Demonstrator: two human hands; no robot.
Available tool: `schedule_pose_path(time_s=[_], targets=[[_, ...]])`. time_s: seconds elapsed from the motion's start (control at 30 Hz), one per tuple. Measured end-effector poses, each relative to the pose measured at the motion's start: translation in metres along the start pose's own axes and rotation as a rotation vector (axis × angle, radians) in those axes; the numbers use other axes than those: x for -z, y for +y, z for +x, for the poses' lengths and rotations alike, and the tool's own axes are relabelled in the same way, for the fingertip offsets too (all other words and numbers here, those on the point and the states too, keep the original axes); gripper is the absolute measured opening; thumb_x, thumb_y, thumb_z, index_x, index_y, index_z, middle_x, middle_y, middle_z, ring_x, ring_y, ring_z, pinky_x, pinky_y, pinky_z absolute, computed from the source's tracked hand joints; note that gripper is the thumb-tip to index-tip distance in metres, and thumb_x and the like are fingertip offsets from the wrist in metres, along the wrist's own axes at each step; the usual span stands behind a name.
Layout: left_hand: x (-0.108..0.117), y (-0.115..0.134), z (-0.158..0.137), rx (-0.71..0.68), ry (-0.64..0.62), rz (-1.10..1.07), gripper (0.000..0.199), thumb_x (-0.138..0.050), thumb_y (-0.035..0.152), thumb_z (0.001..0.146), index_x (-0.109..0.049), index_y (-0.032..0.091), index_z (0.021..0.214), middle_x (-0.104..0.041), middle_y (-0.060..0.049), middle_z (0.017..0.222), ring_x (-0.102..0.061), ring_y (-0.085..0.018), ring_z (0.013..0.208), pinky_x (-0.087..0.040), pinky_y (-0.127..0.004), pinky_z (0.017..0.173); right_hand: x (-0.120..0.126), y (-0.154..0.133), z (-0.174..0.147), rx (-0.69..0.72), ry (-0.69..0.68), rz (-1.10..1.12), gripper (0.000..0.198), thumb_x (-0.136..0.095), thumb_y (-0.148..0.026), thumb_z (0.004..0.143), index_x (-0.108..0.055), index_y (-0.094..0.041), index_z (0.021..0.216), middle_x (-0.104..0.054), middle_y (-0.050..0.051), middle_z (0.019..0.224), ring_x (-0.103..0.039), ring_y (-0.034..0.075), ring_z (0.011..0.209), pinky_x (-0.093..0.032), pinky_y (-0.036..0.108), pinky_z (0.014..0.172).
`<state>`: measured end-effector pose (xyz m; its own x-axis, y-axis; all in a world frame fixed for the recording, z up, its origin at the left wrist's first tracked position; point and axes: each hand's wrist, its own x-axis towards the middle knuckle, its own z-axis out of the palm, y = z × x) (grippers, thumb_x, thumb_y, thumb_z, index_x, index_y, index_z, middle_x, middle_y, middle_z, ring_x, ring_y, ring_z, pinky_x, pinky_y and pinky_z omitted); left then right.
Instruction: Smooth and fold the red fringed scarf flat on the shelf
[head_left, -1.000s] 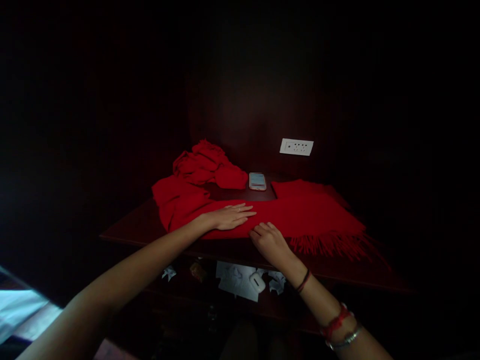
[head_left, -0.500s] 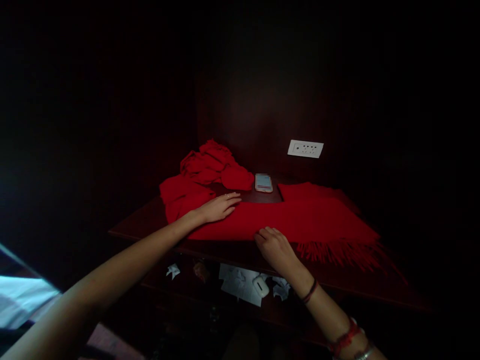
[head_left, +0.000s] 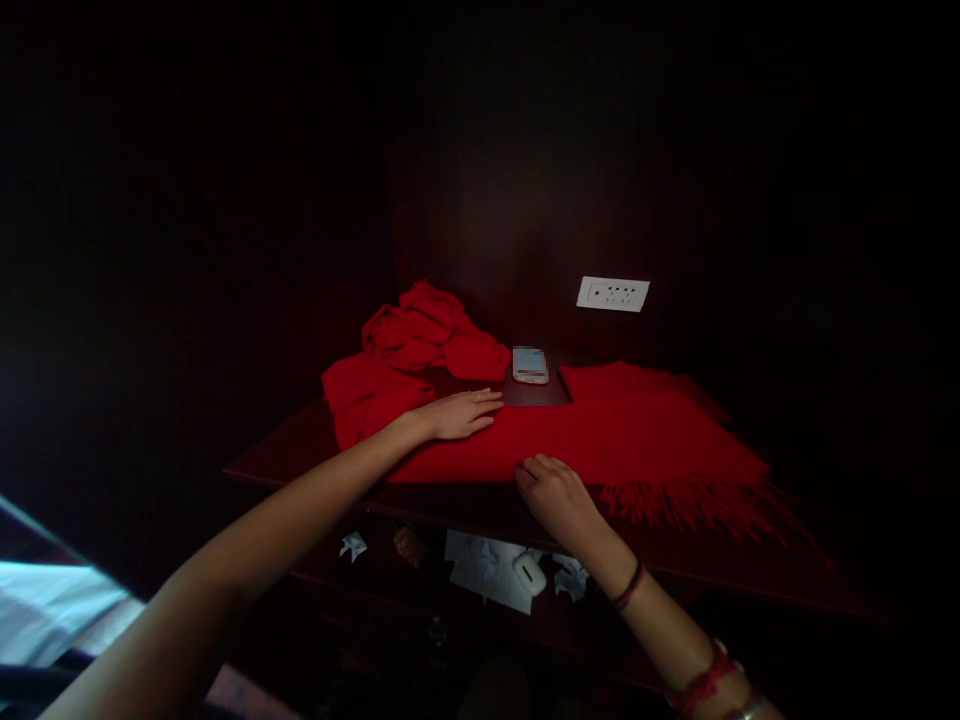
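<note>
A red fringed scarf [head_left: 600, 435] lies spread along the dark desk, its tassels hanging toward the front at the right and its far left part bunched in a heap. Flat on its back edge rests my left hand [head_left: 461, 413], fingers stretched out and pointing right. My right hand [head_left: 555, 495] is at the scarf's front edge, the fingers curled over and closed on the cloth. The fingertips of that hand are partly hidden. Behind the scarf, a phone [head_left: 530, 365] with a lit screen lies on the desk.
A white wall socket [head_left: 613, 294] is set in the dark back panel. Below the desk top [head_left: 259, 455], an open shelf or drawer holds a white earbud case [head_left: 529, 573], paper [head_left: 487, 575] and crumpled tissues [head_left: 352, 545]. Pale cloth [head_left: 60, 610] shows at the lower left.
My left hand has slid a little to the right along the scarf. My right hand keeps its place at the front edge. The view has shifted slightly.
</note>
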<state>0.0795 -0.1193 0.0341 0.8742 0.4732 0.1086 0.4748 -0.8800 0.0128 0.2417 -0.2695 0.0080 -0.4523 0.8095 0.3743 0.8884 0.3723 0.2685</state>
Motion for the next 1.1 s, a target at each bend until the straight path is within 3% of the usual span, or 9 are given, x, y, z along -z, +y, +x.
schedule_pose_path(time_s=[0.1,0.17,0.3,0.4,0.53,0.67,0.8,0.9,1.1], targets=[[-0.007,0.002,0.008,-0.048,-0.118,-0.056,0.048,-0.027,0.043,0.084,-0.025,0.025,0.128,-0.017,-0.001,0.136,-0.011,-0.019,0.125,-0.015,-0.036,0.100,0.002,0.000,0.000,-0.013,-0.011,0.006,0.010,-0.047,-0.010,0.076,-0.055,-0.016,0.075,-0.055,0.003,0.074,-0.047,0.015,0.070,-0.034,0.026,0.064],[-0.014,-0.010,0.010,0.096,-0.146,-0.028,0.047,-0.026,0.043,0.084,-0.024,0.027,0.128,-0.017,-0.002,0.136,-0.011,-0.023,0.124,-0.015,-0.042,0.098,0.002,-0.001,0.000,-0.021,-0.019,0.012,0.010,-0.046,-0.011,0.077,-0.055,-0.016,0.075,-0.055,0.003,0.074,-0.047,0.015,0.070,-0.034,0.026,0.063],[-0.021,-0.043,0.011,0.398,0.015,0.086,0.043,-0.029,0.030,0.084,-0.037,0.015,0.123,-0.022,-0.012,0.134,-0.017,-0.026,0.122,-0.018,-0.041,0.097,0.001,-0.001,0.000,-0.022,-0.008,0.030,0.011,-0.046,-0.011,0.077,-0.055,-0.016,0.074,-0.054,0.003,0.074,-0.046,0.014,0.070,-0.034,0.026,0.064],[-0.017,-0.047,0.017,0.325,0.110,0.039,0.039,-0.030,0.024,0.083,-0.045,0.008,0.116,-0.035,-0.015,0.126,-0.031,-0.022,0.116,-0.024,-0.031,0.096,-0.001,-0.001,0.000,-0.033,0.001,0.027,0.011,-0.046,-0.011,0.077,-0.056,-0.016,0.074,-0.054,0.003,0.074,-0.046,0.014,0.070,-0.033,0.026,0.064],[-0.012,-0.026,0.033,0.112,0.130,-0.140,0.034,-0.038,0.026,0.081,-0.052,0.011,0.108,-0.052,-0.010,0.109,-0.046,-0.017,0.101,-0.030,-0.024,0.089,-0.003,-0.001,0.000,-0.027,0.003,0.010,0.010,-0.047,-0.010,0.077,-0.055,-0.016,0.074,-0.054,0.003,0.073,-0.046,0.014,0.069,-0.033,0.026,0.064],[-0.013,-0.020,0.055,0.210,0.026,-0.343,0.028,-0.053,0.027,0.070,-0.059,0.013,0.093,-0.059,-0.006,0.090,-0.052,-0.017,0.083,-0.036,-0.022,0.075,-0.001,0.000,0.001,-0.017,0.017,-0.013,0.009,-0.049,-0.011,0.076,-0.055,-0.017,0.077,-0.055,0.002,0.074,-0.047,0.015,0.070,-0.033,0.027,0.064],[-0.014,-0.034,0.073,0.236,-0.071,-0.459,0.017,-0.056,0.024,0.066,-0.062,0.012,0.076,-0.059,-0.001,0.067,-0.050,-0.011,0.062,-0.035,-0.019,0.058,0.004,-0.002,0.006,0.032,0.028,-0.053,0.013,-0.048,-0.011,0.076,-0.054,-0.017,0.086,-0.056,0.003,0.075,-0.047,0.016,0.070,-0.033,0.028,0.063],[-0.012,-0.042,0.078,0.236,-0.122,-0.549,0.013,-0.057,0.021,0.063,-0.062,0.011,0.070,-0.058,0.001,0.061,-0.048,-0.010,0.057,-0.035,-0.018,0.056,0.005,-0.004,0.011,0.078,-0.010,-0.071,0.011,-0.047,-0.009,0.076,-0.055,-0.016,0.078,-0.056,0.004,0.073,-0.048,0.016,0.069,-0.034,0.028,0.061],[0.000,-0.042,0.070,0.241,-0.089,-0.701,0.023,-0.051,0.017,0.065,-0.059,0.011,0.086,-0.059,-0.001,0.073,-0.050,-0.010,0.066,-0.036,-0.018,0.062,0.010,-0.004,0.015,0.030,-0.081,-0.093,0.013,-0.044,-0.009,0.077,-0.055,-0.014,0.081,-0.057,0.006,0.073,-0.052,0.016,0.067,-0.037,0.027,0.058]])
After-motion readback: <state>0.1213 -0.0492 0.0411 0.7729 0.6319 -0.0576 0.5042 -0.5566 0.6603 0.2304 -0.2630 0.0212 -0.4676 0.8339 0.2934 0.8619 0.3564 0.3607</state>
